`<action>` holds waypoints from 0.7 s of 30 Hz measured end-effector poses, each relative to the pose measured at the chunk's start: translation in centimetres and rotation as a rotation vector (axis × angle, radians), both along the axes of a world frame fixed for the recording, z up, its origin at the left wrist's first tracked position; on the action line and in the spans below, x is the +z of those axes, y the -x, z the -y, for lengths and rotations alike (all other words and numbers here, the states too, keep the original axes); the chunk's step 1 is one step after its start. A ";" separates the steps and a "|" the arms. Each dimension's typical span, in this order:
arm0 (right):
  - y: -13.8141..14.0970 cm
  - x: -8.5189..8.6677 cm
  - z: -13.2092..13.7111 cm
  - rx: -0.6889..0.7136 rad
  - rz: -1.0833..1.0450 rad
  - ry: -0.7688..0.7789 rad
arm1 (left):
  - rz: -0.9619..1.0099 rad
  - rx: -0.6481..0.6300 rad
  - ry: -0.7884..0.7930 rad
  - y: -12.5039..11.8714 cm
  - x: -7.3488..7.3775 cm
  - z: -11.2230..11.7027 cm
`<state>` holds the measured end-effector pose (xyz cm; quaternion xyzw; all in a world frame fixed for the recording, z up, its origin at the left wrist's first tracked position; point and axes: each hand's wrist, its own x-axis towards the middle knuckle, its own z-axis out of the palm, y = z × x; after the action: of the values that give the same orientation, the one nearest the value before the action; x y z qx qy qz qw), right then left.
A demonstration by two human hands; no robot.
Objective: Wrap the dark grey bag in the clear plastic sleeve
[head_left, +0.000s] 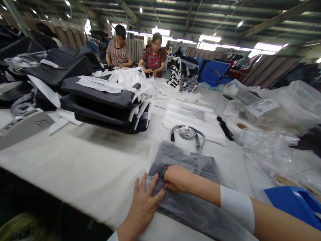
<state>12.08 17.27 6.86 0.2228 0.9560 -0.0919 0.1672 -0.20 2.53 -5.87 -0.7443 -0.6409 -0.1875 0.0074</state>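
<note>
A clear plastic bag (190, 164) holding a folded grey item lies on the white table (82, 160) right in front of me. My left hand (145, 201) rests flat on the bag's near left edge, fingers spread. My right hand (177, 177) is curled, its fingers pressed down on the bag just right of the left hand; whether they pinch the film I cannot make out. A grey strap (188, 134) with a white tag lies just beyond the bag.
A stack of flat white bags (193, 118) lies behind the strap. Piled black folded goods (100, 100) sit at the left, crumpled plastic wrap (281, 134) and a tape roll (240, 125) at the right. A blue bin (296, 204) stands near right. Two people (136, 53) work at the table's far end.
</note>
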 end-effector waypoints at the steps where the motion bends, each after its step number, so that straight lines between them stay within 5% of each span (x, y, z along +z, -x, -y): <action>1: -0.1 -0.1 -0.2 -0.001 -0.010 0.002 | 0.001 0.003 0.006 0.0 0.0 0.0; 5: 0.2 -0.7 -2.1 -0.044 -0.020 -0.028 | -0.006 -0.001 0.002 0.1 -0.1 -0.2; 8: 0.2 -0.7 -4.4 -0.242 -0.060 0.040 | -0.020 -0.022 -0.019 0.0 -0.6 -0.2; 13: -4.8 2.6 -6.3 -0.646 -0.280 0.050 | 0.057 -0.005 -0.060 0.2 -2.2 -0.1; 17: -13.6 3.4 -0.2 -0.923 -0.424 0.093 | 0.352 0.134 -0.118 1.9 -2.0 -1.8; 21: -20.8 -2.0 10.4 -1.434 -0.521 0.675 | 0.546 0.240 0.096 2.4 0.2 -3.7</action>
<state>32.89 6.91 4.82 0.6870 0.5118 -0.5060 -0.1005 -2.59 6.22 -5.68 -0.5849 -0.7105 -0.3481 -0.1784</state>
